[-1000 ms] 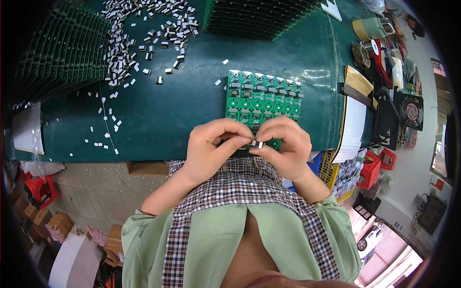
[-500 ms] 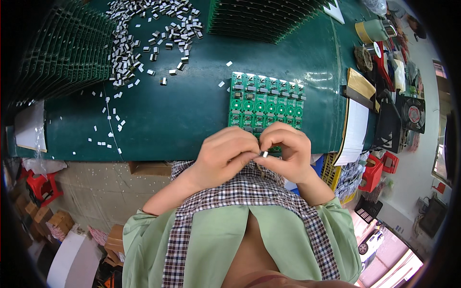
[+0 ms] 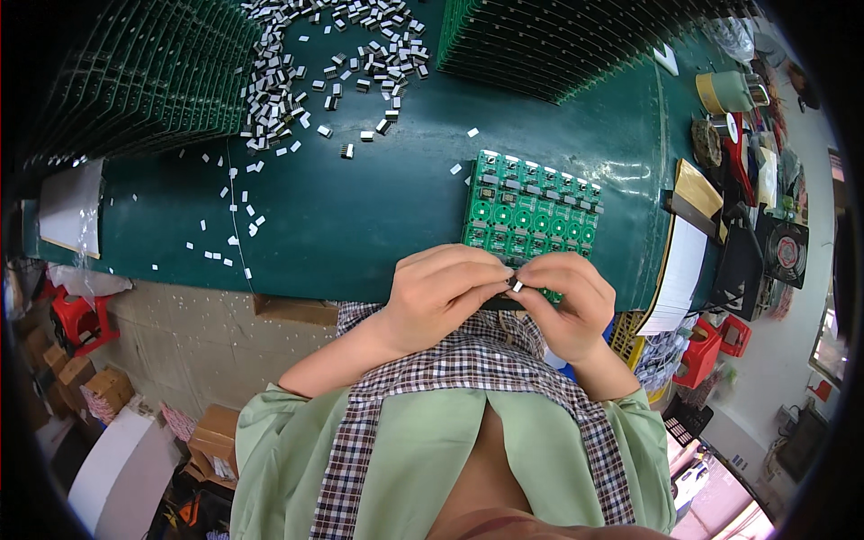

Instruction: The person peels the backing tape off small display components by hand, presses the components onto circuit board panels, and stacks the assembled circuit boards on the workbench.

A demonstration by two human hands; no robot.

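Observation:
My left hand and my right hand meet at the table's front edge, thumbs and fingers closed in a pinch. Between their fingertips is a small black component with a white face, mostly covered by the fingers. It resembles the loose pinned components heaped at the far left. Just beyond my hands a green circuit board panel, divided into repeated sections, lies flat on the table. My fingers overlap its near edge in the view, and whether they touch it I cannot tell.
Upright stacks of green boards stand at the back left and back middle. Small white slips are scattered on the green tabletop. At the right lie papers and a green bottle. Red stools stand below.
The whole view has shifted, so the table appears lower and farther right. My right fingers have straightened a little from a tighter curl. Both hands still pinch the component.

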